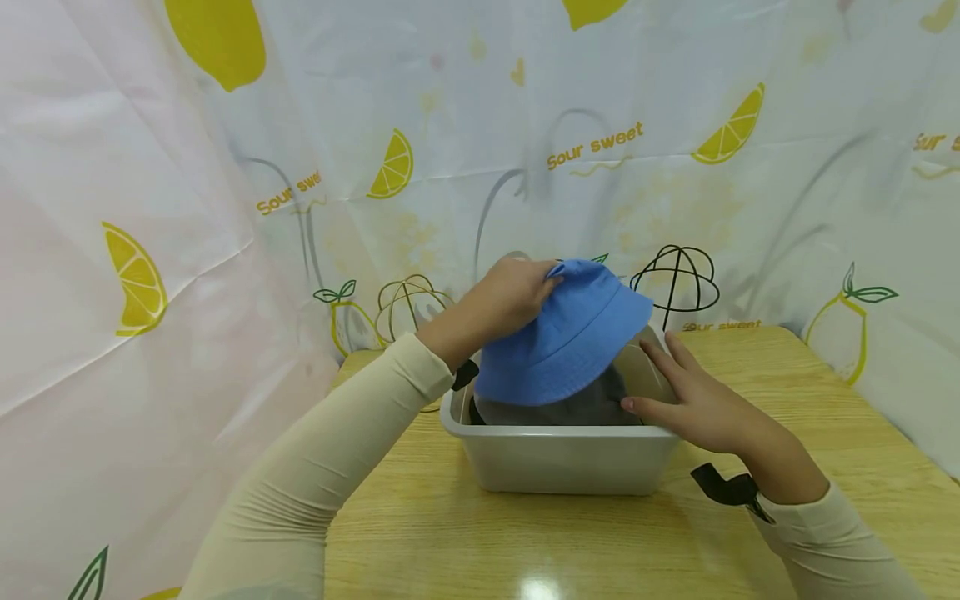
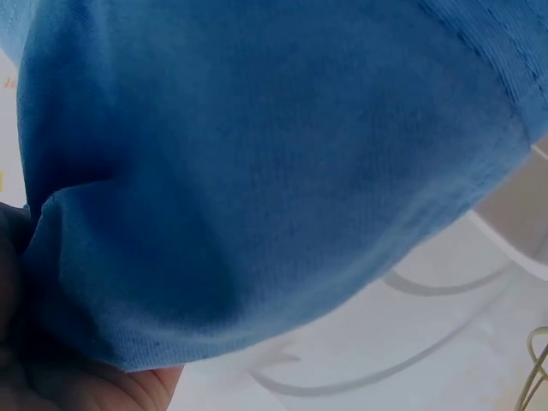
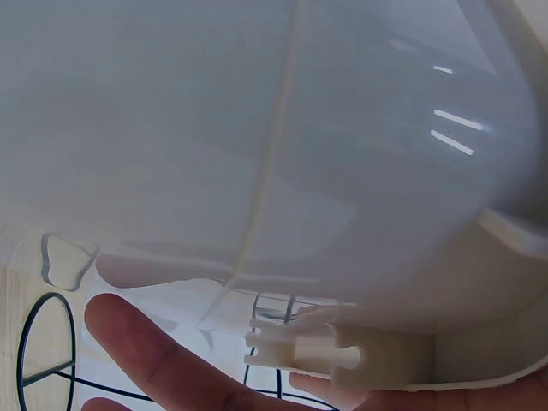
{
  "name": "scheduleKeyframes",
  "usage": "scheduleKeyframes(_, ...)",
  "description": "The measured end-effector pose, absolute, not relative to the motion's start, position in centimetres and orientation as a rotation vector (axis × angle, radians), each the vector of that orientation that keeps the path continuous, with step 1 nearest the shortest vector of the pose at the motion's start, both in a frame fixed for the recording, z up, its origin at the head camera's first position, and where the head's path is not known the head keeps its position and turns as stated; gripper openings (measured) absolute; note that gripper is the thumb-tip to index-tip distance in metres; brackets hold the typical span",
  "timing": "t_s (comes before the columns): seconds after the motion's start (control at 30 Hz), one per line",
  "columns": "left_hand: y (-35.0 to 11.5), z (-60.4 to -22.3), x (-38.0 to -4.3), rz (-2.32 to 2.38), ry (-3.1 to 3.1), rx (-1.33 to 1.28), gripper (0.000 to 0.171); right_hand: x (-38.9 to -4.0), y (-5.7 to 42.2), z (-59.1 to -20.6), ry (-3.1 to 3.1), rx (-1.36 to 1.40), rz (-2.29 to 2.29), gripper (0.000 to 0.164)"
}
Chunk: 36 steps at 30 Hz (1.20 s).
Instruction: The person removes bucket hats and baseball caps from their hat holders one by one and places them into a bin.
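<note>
My left hand (image 1: 517,292) pinches a blue bucket hat (image 1: 566,333) by its crown, above a white plastic bin (image 1: 570,458). In the left wrist view the hat's blue cloth (image 2: 282,171) fills most of the picture, with folds near the fingers. Below it, a dark grey hat (image 1: 577,404) lies in the bin, partly covered by the blue brim. At the bin's right side, my right hand (image 1: 705,408) rests by the rim with fingers extended and spread. The right wrist view shows its fingers (image 3: 163,360) beside the bin's glossy wall (image 3: 154,154).
Behind the bin stand a black wire stand (image 1: 677,279) and a gold wire stand (image 1: 408,300). The bin sits on a wood-grain table (image 1: 420,517). A white lemon-print curtain (image 1: 465,100) hangs behind the table and along the left.
</note>
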State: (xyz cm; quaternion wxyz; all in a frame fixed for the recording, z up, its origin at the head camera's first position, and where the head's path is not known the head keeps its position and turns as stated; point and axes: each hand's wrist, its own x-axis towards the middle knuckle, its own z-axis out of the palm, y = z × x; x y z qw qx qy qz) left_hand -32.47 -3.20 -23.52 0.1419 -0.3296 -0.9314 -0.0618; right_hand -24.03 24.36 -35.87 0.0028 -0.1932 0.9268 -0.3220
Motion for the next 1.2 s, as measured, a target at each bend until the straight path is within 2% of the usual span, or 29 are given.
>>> scheduleKeyframes(0.23,-3.2,-24.7,-32.6,-0.206,-2.71,-1.002,0.029,-24.2,24.3,-35.8,2.894,-0.606,-1.024,0.1)
scheduleKeyframes(0.83,-2.7,-27.3,-32.4,-0.112,-2.757,-1.113,0.023,-24.2,24.5,-35.8,2.891,-0.597,-1.033,0.103)
scheduleKeyframes(1.07,-2.7,-28.3,-32.2,-0.085,-2.799,-1.145,0.023,-24.2,24.4,-36.1,2.867,-0.587,-1.075,0.113)
scheduleKeyframes(1.2,-2.6,-28.8,-32.2,-0.046,-2.81,-1.163,0.022,-24.2,24.4,-36.0,2.869,-0.593,-1.067,0.111)
